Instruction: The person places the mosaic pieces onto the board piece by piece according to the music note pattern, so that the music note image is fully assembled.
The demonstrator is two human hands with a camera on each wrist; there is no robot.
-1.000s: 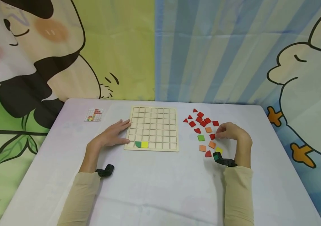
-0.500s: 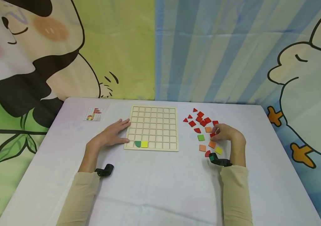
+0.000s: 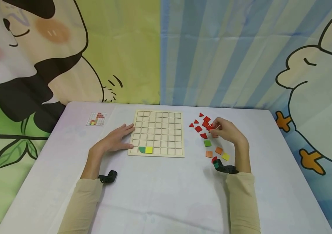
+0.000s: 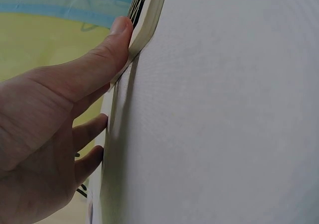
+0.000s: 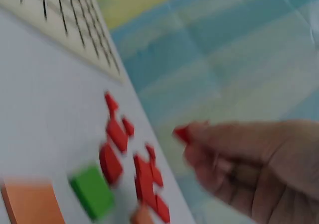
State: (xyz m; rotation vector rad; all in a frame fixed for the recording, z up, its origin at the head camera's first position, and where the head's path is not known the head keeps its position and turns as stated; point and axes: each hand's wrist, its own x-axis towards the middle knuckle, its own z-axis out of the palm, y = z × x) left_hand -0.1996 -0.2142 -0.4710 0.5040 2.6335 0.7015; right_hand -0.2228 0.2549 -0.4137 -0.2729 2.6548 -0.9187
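In the head view my left hand [image 3: 116,139] rests at the left edge of a wooden grid board [image 3: 159,156], thumb and fingers spread. The left wrist view shows its thumb [image 4: 99,67] against the board's edge [image 4: 149,25]. On the board's bottom row lie a green quarter-round tile [image 3: 142,149] and a yellow square tile [image 3: 149,149]. My right hand [image 3: 228,130] is above the loose tiles and pinches a small red tile [image 5: 183,133] between thumb and fingers. One corner of that tile sticks out; the rest is hidden, so its full shape cannot be told.
Loose red tiles [image 3: 198,129], a light green square [image 3: 207,143], orange squares [image 3: 209,154] and a yellow square [image 3: 225,157] lie right of the board. A printed pattern card [image 3: 96,119] lies at the back left. A patterned curtain [image 3: 212,52] hangs behind the table [image 3: 160,195].
My right hand has picked up a red tile from the right side of the pile and moved left and away from me, over the red tiles. My left hand has stayed at the board.
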